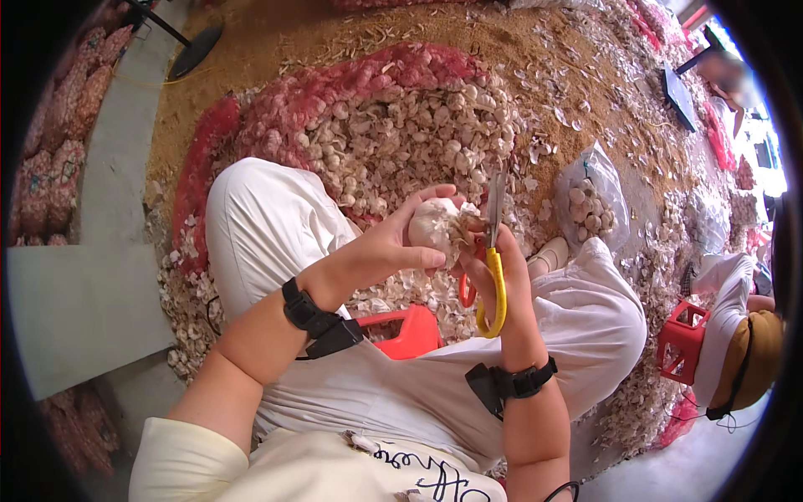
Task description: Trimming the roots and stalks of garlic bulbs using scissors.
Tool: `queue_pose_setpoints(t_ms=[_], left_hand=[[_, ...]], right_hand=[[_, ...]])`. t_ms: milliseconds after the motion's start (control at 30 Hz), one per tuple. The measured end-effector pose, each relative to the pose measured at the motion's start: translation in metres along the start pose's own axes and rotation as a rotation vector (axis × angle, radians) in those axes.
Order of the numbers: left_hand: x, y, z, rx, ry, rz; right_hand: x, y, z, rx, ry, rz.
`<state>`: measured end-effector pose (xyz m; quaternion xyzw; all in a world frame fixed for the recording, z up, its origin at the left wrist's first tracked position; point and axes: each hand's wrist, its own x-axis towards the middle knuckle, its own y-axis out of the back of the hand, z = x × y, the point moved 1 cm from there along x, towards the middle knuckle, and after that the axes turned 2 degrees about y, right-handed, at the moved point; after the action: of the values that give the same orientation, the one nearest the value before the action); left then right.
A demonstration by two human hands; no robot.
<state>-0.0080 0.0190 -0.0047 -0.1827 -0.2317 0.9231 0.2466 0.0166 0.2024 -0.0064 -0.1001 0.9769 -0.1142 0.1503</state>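
A whole garlic bulb (432,224) with pale, papery skin sits in my left hand (407,237), its fingers and thumb wrapped round it. The bulb's ragged end points right. My right hand (508,266) closes round a pair of scissors (494,289) with one yellow and one red-orange handle loop. Their metal blades point up and away from me, just right of the bulb. Fingertips of the right hand are close by the bulb's ragged end; whether they touch it I cannot tell. Beyond both hands lies a heap of garlic bulbs (418,138) on red netting (276,125).
A clear plastic bag (592,197) of garlic bulbs stands beyond my right knee. Loose skins cover much of the floor. A red stool (406,333) shows between my legs. At the right, a person (740,343) sits near another red stool (682,343). Filled mesh sacks (63,180) line the left.
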Motion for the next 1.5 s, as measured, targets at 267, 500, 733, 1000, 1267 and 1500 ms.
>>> queue_pose_setpoints(t_ms=[267,500,733,1000,1267,1500], left_hand=[[-0.005,0.003,-0.001,-0.096,0.074,0.019],[-0.002,0.004,-0.023,0.199,0.121,0.035],[-0.002,-0.009,-0.021,0.268,0.002,0.098],[0.002,0.002,-0.036,0.127,0.128,0.19],[0.0,-0.007,-0.03,0.323,0.084,0.216],[-0.002,-0.006,-0.025,0.06,0.166,0.197]], right_hand=[[-0.002,-0.001,-0.008,0.012,0.099,-0.024],[-0.003,-0.013,-0.012,-0.809,0.694,0.081],[-0.005,-0.01,0.006,-0.526,0.446,0.194],[-0.002,-0.015,0.003,-0.733,0.708,0.106],[-0.009,-0.016,0.003,-0.674,0.454,0.155],[0.007,0.001,0.004,-0.059,0.054,0.134]])
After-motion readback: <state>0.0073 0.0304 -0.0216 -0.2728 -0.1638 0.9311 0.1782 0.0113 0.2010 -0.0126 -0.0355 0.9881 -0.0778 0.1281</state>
